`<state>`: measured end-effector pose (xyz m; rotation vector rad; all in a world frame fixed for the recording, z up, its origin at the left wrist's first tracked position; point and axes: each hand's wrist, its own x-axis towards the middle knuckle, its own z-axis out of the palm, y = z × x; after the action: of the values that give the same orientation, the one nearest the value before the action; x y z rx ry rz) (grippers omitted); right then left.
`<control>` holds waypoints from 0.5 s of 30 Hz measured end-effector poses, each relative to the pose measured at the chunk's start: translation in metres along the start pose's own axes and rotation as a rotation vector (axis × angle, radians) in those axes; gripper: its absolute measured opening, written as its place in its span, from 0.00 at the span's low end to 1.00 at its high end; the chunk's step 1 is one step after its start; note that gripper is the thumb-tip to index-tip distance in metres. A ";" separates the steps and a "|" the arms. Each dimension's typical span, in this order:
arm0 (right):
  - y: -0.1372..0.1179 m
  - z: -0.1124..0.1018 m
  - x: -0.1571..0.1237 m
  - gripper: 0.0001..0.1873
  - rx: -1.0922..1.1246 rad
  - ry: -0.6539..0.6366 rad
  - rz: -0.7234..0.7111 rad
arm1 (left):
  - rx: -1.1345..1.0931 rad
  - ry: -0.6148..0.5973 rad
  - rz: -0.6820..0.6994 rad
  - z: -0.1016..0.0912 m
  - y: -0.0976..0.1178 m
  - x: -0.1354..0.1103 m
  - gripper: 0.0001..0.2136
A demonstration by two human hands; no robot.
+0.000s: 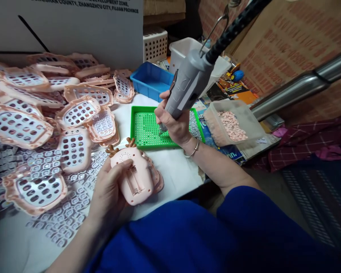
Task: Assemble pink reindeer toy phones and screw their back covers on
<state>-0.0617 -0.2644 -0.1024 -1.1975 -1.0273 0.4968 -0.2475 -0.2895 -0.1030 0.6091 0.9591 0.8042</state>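
Observation:
My left hand [109, 189] is closed around a pink deer-shaped toy phone shell [133, 174], back side up, with small brown antlers at its far end. It rests on the white table near me. My right hand [174, 123] grips a grey electric screwdriver [187, 81] hanging from a black cable. Its tip points down onto a green perforated screw tray [144, 129], just beyond the toy shell.
Several pink front covers with keypad holes [74, 113] are piled at the left, over sheets of grey rubber keypads [71, 212]. A blue bin [150, 79], a white bin [184, 49] and a clear box of pink parts [233, 123] stand behind and right. A metal pipe [301, 85] crosses at right.

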 end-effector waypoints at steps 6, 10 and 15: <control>-0.035 0.006 -0.003 0.24 0.087 -0.003 -0.120 | 0.062 -0.088 0.066 -0.006 -0.008 0.001 0.17; -0.064 0.017 -0.017 0.20 0.228 -0.112 -0.182 | 0.038 -0.114 0.074 -0.006 -0.009 0.002 0.18; -0.070 0.032 -0.031 0.24 0.229 -0.174 -0.153 | 0.033 -0.109 0.080 -0.005 -0.009 0.003 0.18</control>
<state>-0.1174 -0.2952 -0.0489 -0.8767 -1.1668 0.5884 -0.2483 -0.2916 -0.1134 0.7171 0.8539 0.8188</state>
